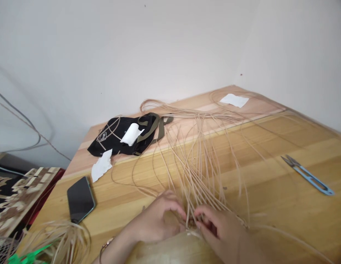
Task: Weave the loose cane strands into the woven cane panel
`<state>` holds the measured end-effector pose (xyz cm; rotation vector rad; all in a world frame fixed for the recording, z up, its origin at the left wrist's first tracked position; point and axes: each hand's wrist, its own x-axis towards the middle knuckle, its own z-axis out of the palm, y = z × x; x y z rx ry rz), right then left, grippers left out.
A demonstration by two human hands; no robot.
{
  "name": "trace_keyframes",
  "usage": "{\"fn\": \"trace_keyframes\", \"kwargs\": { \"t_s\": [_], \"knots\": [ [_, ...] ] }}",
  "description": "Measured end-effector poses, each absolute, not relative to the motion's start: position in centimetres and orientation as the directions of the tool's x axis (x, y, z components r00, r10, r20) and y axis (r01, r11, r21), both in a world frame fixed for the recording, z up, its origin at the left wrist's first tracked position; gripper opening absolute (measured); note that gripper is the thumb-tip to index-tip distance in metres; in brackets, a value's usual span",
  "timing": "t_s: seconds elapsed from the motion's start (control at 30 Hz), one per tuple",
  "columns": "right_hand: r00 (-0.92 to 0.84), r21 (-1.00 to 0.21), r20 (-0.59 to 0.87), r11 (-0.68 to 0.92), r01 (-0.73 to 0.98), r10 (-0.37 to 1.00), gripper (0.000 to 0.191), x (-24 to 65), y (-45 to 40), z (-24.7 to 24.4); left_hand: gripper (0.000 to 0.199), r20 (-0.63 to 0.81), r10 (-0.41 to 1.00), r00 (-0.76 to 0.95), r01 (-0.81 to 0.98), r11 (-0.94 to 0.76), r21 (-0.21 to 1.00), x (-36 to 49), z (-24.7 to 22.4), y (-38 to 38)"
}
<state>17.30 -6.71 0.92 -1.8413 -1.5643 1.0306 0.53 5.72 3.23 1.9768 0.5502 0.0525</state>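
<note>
My right hand (220,226) pinches strips (193,179), perhaps keeping them in line; I can't tell if my left hand (157,217) grips.

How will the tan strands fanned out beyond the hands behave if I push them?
The tan strands are probably springy rather than limp, since many hold long, smooth curves. Each is likely very light, being so thin. Pushing one may drag its neighbours, as many cross one another.
</note>
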Motion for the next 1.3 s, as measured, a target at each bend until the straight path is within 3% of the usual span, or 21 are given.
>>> {"fn": "trace_keyframes", "kwargs": {
  "t_s": [0.17,0.4,0.5,0.63,0.97,1.1,1.3],
  "knots": [
    [0.006,-0.744,-0.026,-0.023,0.668,1.0,0.03,17.0,-7.0,1.1,0.01,-0.165,0.426,0.889,0.311,-0.299,0.902,0.8,2.1,4.9],
    [-0.075,-0.496,0.187,0.16,0.853,0.98,0.024,16.6,-7.1,-0.3,0.015,-0.067,0.499,0.864,0.221,-0.256,0.941,0.3,1.1,4.0],
    [-0.032,-0.544,0.199,0.138,0.828,0.979,0.025,16.6,-6.7,-0.2,0.013,-0.047,0.524,0.851,0.208,-0.253,0.945,0.1,0.9,3.7],
    [-0.031,-0.707,0.144,0.125,0.696,0.989,0.024,16.8,-6.2,0.4,0.014,-0.019,0.541,0.841,0.202,-0.281,0.938,-0.1,0.6,3.1],
    [-0.018,-0.915,-0.1,-0.085,0.394,0.995,0.036,17.4,-6.4,2.3,0.016,-0.013,0.633,0.774,0.249,-0.287,0.925,-0.4,-0.5,2.0],
    [-0.08,-0.901,-0.062,-0.021,0.432,0.995,0.014,17.6,-6.8,2.2,0.016,-0.031,0.662,0.749,0.279,-0.273,0.921,-0.4,-0.5,1.8],
    [-0.137,-0.769,0.074,0.144,0.623,0.988,0.036,17.6,-6.9,1.4,0.023,-0.164,0.662,0.731,0.284,-0.076,0.956,-0.5,-0.8,1.6]
  ]
}}
